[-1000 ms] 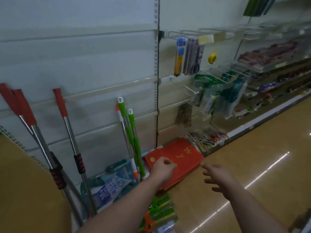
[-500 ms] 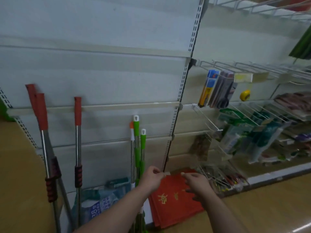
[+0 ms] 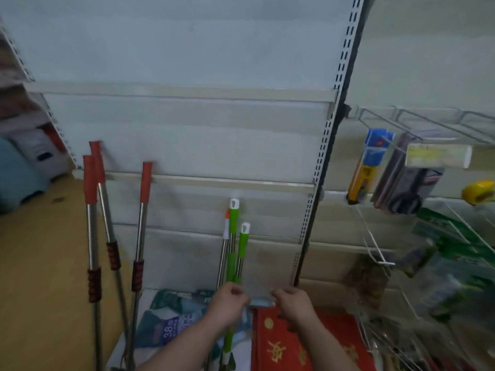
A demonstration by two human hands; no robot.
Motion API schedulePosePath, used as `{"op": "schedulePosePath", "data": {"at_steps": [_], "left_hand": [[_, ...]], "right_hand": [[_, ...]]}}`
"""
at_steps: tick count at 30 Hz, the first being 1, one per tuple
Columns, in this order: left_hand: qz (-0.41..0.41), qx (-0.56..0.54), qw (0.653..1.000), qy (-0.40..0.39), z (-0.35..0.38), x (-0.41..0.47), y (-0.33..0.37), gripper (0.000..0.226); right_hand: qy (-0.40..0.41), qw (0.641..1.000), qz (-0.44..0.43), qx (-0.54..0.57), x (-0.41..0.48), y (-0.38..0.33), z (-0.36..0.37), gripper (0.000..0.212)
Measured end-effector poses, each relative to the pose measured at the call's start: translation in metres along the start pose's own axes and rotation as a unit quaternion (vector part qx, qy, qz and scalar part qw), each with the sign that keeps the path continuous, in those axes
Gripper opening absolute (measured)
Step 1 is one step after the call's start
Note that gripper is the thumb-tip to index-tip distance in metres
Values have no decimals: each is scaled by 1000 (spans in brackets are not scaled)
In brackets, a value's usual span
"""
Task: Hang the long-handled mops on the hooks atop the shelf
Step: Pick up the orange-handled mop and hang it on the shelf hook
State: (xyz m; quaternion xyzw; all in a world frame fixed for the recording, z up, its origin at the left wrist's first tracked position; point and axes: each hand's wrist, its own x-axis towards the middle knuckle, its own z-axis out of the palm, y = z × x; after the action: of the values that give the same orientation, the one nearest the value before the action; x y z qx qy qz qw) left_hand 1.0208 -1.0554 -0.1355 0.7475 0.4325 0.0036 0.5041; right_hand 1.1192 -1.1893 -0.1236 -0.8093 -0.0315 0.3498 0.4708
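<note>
Hands meet low at the centre of the head view: the left hand (image 3: 227,303) and the right hand (image 3: 296,303) both have curled fingers, and each pinches one end of a small pale piece (image 3: 262,301) held between them. What the piece is cannot be told through the blur, though a fitting or tag for hanging is a fair guess. Neither hand has hold of a mop. Directly behind the left hand stand the green-handled mops (image 3: 233,236), upright and bunched, tops leaning on the back panel (image 3: 187,129); one shaft passes behind the wrist, and contact cannot be confirmed. Further left the red-handled mops (image 3: 90,180) lean likewise, tops near a horizontal rail (image 3: 214,180), evidently parked there until a hanging place is ready. None is hung; the hooks atop the shelf lie out of view above. A red mat (image 3: 284,344) and a blue packet (image 3: 166,328) crowd the base, so room about the mop heads is tight. Open room lies upward along the bare panel. To the right the slotted post (image 3: 325,145) and the wire pegs (image 3: 428,121) jut out and could snag a lifted handle.
</note>
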Motion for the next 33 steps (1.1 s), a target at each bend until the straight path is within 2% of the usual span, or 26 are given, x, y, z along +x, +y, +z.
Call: {"op": "schedulePosePath", "data": {"at_steps": [11, 16, 24, 33], "left_hand": [[-62, -83, 991, 85, 5, 9, 1, 23], [-100, -72, 986, 111, -5, 14, -15, 35], [-135, -89, 978, 130, -8, 36, -48, 32], [-173, -122, 968, 132, 16, 91, -88, 33]], "right_hand": [[-85, 996, -10, -39, 67, -12, 10, 19], [-118, 992, -27, -44, 89, -19, 32, 16], [-150, 986, 4, -71, 131, -22, 74, 24], [-162, 976, -41, -139, 199, -15, 120, 16]]}}
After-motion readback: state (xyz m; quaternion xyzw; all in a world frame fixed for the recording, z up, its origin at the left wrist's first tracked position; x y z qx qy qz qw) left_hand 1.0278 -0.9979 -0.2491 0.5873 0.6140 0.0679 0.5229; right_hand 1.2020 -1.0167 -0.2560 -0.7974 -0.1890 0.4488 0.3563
